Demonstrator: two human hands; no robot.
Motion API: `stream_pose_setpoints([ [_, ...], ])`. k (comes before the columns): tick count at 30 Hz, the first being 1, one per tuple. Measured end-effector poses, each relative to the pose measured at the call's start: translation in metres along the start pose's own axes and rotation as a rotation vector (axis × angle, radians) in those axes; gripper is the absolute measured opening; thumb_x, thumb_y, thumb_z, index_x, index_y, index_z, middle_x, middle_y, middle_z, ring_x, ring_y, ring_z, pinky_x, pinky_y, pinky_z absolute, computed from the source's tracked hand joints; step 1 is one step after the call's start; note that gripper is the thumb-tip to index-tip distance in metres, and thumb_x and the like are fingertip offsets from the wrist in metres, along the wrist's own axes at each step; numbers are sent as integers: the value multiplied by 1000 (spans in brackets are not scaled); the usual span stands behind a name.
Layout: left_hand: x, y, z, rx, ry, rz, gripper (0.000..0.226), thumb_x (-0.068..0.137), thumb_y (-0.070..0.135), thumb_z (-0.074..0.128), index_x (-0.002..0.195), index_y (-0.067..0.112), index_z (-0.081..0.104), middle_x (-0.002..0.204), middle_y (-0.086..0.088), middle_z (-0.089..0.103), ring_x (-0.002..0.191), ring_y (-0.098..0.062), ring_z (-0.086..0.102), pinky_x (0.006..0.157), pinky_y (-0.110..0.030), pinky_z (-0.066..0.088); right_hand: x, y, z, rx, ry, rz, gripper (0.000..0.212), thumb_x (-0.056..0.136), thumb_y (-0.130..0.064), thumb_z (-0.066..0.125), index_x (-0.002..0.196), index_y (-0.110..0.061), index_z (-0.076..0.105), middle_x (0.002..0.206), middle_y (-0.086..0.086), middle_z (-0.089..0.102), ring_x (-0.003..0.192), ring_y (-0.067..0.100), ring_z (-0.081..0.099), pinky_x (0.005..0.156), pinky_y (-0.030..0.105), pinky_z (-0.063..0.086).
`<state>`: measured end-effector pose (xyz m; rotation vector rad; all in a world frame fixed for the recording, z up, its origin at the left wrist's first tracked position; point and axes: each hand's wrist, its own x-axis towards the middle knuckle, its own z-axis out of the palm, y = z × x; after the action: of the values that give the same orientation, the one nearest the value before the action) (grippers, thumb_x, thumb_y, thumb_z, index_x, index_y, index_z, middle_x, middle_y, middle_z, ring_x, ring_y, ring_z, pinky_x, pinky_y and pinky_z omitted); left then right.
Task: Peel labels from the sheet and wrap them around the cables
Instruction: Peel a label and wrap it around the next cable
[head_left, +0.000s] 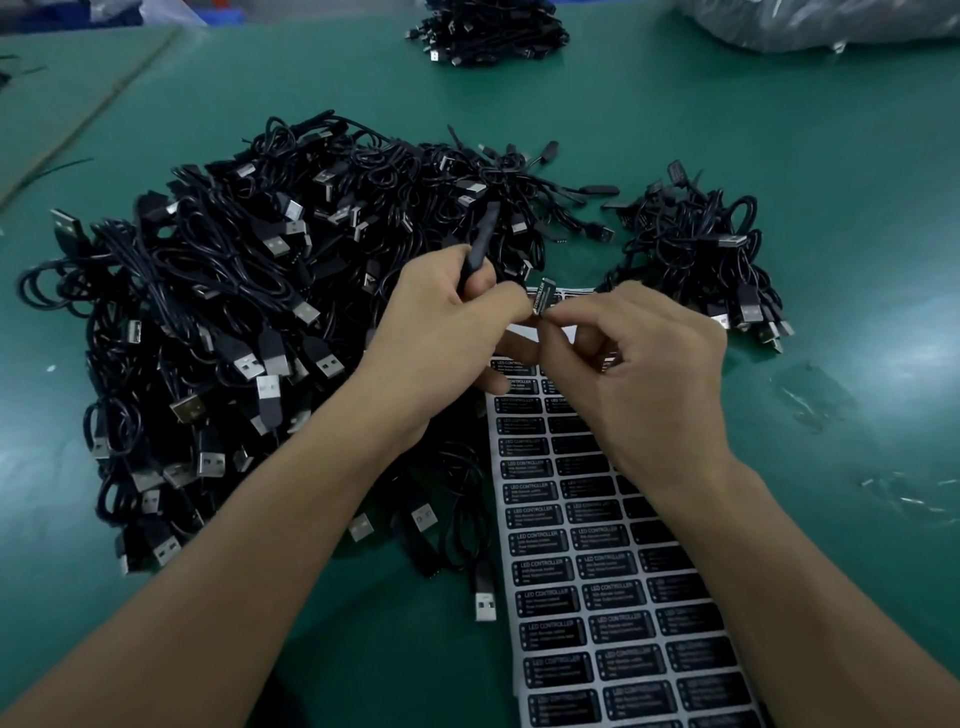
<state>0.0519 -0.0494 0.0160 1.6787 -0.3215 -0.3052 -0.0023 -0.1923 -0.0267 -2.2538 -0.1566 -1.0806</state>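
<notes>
On my feed the left hand (441, 322) is curled around a black cable (484, 234), whose stiff end sticks up past the knuckles. The right hand (660, 374) meets it fingertip to fingertip and pinches a small black label (543, 296), which stands between the two hands, just above the label sheet (597, 597). The sheet lies flat on the green table (831, 156), running under both wrists. A big cable pile (234, 312) sits to the left, touching the sheet's edge. I see a smaller pile (701, 249) to the right.
</notes>
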Motion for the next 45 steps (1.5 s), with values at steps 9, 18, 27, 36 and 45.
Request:
stream_pose_setpoints([
  [9, 1, -4, -3, -73, 14, -31, 44, 87, -2, 67, 72, 22, 33, 87, -11, 63, 67, -15, 74, 41, -19, 45, 2, -1, -8, 226, -48, 279, 3, 87, -21, 76, 85, -20, 75, 64, -6, 61, 60, 9, 56, 57, 15, 42],
  [18, -1, -3, -2, -68, -68, -21, 44, 87, -3, 66, 74, 21, 32, 91, -10, 77, 64, -15, 73, 41, -20, 47, 7, 6, -9, 549, -137, 631, 7, 83, -29, 76, 79, -23, 77, 50, -13, 54, 46, 4, 43, 46, 16, 34],
  [27, -2, -3, 3, -28, -79, -33, 25, 100, 24, 59, 79, 18, 47, 94, -6, 74, 66, -21, 74, 39, -24, 46, 10, 4, -9, 540, -118, 607, 14, 86, -15, 74, 73, -20, 73, 57, -3, 55, 45, 0, 40, 46, 13, 35],
  [36, -2, -4, 2, -4, -51, -32, 49, 106, 47, 37, 80, 9, 52, 97, 1, 77, 53, -19, 68, 34, -20, 37, 8, 0, -5, 597, -71, 678, 17, 85, -15, 72, 70, -21, 72, 52, -11, 47, 43, 2, 35, 43, 14, 32],
  [45, 0, -9, 4, 138, -86, -46, 36, 108, 35, 39, 77, 16, 44, 52, 14, 34, 36, -2, 28, 35, -10, 24, 12, -2, -10, 906, -41, 772, 26, 89, -9, 71, 69, -26, 74, 61, -7, 53, 53, 6, 42, 46, 18, 37],
])
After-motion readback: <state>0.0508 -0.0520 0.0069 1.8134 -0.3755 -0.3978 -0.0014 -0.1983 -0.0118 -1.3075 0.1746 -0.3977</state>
